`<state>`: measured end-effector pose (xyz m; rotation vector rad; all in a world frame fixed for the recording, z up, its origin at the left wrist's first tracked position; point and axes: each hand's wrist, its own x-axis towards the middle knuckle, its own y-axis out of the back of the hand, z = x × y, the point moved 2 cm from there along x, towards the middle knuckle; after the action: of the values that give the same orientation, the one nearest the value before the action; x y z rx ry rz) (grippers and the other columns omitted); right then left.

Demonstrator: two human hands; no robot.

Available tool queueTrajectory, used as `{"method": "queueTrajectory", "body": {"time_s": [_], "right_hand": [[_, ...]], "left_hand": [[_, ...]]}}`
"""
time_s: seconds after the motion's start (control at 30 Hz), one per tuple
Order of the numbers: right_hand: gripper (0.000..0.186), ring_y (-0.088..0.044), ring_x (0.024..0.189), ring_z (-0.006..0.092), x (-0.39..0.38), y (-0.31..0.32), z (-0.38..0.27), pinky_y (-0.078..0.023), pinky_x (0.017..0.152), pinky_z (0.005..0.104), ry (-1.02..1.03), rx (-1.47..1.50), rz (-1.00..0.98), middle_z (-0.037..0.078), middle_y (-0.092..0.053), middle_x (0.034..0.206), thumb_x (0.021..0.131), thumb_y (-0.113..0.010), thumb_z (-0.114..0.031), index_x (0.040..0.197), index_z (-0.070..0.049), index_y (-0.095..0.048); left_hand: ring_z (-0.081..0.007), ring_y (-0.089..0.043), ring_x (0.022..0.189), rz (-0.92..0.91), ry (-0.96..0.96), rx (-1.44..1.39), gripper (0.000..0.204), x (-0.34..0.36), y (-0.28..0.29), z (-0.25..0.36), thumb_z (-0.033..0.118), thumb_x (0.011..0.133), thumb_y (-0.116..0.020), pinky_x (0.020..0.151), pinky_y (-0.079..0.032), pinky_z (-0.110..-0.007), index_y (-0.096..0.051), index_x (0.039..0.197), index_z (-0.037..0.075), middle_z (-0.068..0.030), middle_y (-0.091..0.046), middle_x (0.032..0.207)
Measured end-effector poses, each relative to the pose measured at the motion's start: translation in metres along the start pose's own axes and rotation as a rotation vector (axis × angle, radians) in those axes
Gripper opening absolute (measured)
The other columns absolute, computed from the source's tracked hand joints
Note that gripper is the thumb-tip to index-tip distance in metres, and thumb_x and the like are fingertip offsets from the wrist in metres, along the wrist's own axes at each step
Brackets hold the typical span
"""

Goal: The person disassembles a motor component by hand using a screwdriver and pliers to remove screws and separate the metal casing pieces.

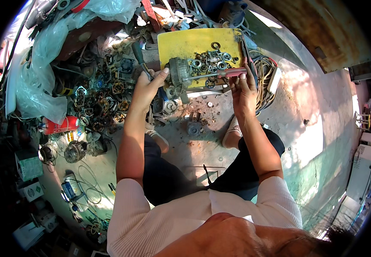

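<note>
A small electric motor [178,73] with a ribbed grey casing is at the near left edge of a yellow board [174,40]. My left hand [150,83] is closed around the metal part of a tool with a dark green handle [137,52]; its thumb lies against the motor's left side. Whether those fingers also grip the motor is hidden. In my right hand [244,91] is a screwdriver [231,72] with a red handle, pinched in the fingers, its shaft pointing left to the motor. Metal rings and small parts [213,62] lie on the board behind the shaft.
A long dark tool [247,55] rests along the board's right edge, beside coiled cable [264,81] and a white power strip [274,80]. Scrap motor parts [112,94] heap at left below a clear plastic sheet [42,81]. A dark part [194,127] lies between my feet.
</note>
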<state>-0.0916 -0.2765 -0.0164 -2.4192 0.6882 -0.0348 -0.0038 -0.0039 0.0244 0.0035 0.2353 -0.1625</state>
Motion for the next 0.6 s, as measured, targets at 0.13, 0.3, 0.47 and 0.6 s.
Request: {"method": "queueTrajectory", "body": {"time_s": [0.13, 0.3, 0.47, 0.6], "right_hand": [[0.041, -0.062, 0.103, 0.0120, -0.003, -0.007, -0.006, -0.051, 0.089, 0.0288, 0.099, -0.077, -0.021, -0.003, -0.059, 0.124, 0.100, -0.055, -0.020, 0.140, -0.013, -0.047], [0.040, -0.059, 0.101, 0.0121, -0.009, -0.013, -0.010, -0.050, 0.091, 0.0295, -0.021, -0.015, 0.105, 0.002, -0.058, 0.123, 0.099, -0.058, -0.019, 0.137, -0.010, -0.049], [0.041, -0.059, 0.113, 0.0167, -0.004, -0.001, -0.005, -0.048, 0.098, 0.0310, 0.026, -0.011, 0.032, 0.004, -0.058, 0.127, 0.100, -0.055, -0.018, 0.139, -0.010, -0.047], [0.043, -0.056, 0.114, 0.0149, -0.005, -0.005, -0.002, -0.048, 0.097, 0.0311, 0.085, 0.029, -0.038, 0.004, -0.051, 0.135, 0.100, -0.056, -0.021, 0.140, -0.009, -0.047]], "left_hand": [[-0.0160, -0.060, 0.096, -0.083, -0.052, -0.008, 0.043, -0.003, 0.001, 0.001, 0.015, 0.084, -0.076, 0.083, -0.049, -0.028, -0.050, 0.113, -0.003, -0.0100, -0.061, 0.106], [-0.0171, -0.058, 0.101, -0.129, -0.063, 0.048, 0.042, -0.005, 0.001, -0.003, 0.012, 0.086, -0.071, 0.094, -0.043, -0.031, -0.055, 0.122, -0.001, -0.0056, -0.061, 0.108], [-0.0180, -0.057, 0.105, -0.079, 0.031, -0.027, 0.045, 0.003, 0.015, -0.021, 0.012, 0.086, -0.070, 0.096, -0.042, -0.032, -0.051, 0.124, -0.002, -0.0065, -0.058, 0.110], [-0.0153, -0.055, 0.097, -0.039, 0.030, -0.066, 0.040, 0.001, 0.010, -0.016, 0.015, 0.081, -0.076, 0.089, -0.044, -0.029, -0.045, 0.103, 0.003, -0.0060, -0.054, 0.100]]}}
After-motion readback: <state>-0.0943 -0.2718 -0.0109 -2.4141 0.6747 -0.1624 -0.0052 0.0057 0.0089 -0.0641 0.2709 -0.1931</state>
